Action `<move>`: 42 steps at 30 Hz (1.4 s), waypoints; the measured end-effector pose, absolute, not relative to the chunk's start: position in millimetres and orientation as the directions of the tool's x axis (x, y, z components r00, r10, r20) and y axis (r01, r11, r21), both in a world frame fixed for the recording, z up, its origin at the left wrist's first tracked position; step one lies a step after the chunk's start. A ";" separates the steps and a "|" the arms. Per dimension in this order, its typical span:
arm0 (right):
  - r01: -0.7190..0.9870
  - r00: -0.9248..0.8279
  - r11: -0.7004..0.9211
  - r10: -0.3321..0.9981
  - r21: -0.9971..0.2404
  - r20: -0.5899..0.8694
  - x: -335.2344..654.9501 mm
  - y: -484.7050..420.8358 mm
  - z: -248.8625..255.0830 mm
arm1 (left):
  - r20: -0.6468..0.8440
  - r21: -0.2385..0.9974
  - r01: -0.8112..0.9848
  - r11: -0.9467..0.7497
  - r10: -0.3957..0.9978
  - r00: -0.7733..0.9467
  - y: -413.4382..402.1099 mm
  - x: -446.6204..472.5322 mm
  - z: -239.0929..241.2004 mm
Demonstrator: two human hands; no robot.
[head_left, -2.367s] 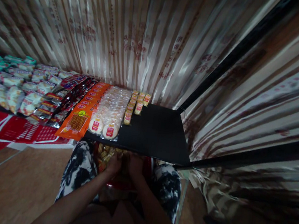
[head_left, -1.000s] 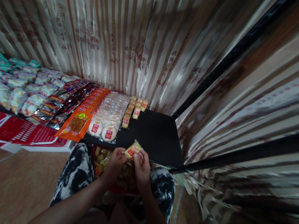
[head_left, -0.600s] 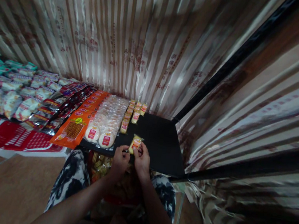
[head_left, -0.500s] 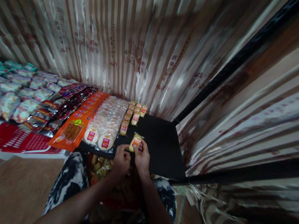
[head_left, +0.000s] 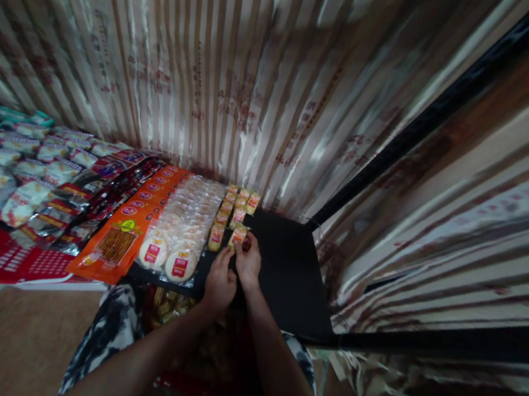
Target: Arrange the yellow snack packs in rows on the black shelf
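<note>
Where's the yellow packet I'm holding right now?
In the head view, the yellow packet is slightly left of centre, in the right hand, over the black shelf, right of the leftmost yellow column's front packet.

We can read no word or number for certain. On the two near round crackers [head_left: 180, 266] we see pale characters on red squares, too small to make out. The small yellow packets [head_left: 216, 236] to their right bear red labels, equally blurred. On the orange packet [head_left: 132, 260] to the left we find ovals with pale marks and a yellow-green disc. Across the far striped cloth [head_left: 270, 82], printed characters run in columns, illegible to us.
</note>
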State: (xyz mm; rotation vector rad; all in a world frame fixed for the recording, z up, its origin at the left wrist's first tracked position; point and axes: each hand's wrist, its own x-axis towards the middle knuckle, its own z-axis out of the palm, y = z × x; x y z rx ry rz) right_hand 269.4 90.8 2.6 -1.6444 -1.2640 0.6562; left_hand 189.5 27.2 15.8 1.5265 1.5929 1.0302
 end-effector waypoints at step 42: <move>0.652 0.239 0.070 0.926 -0.755 0.293 254.5 126.5 -9.4 | 0.307 0.855 0.452 -0.254 0.951 -0.047 55.5 188.9 -28.6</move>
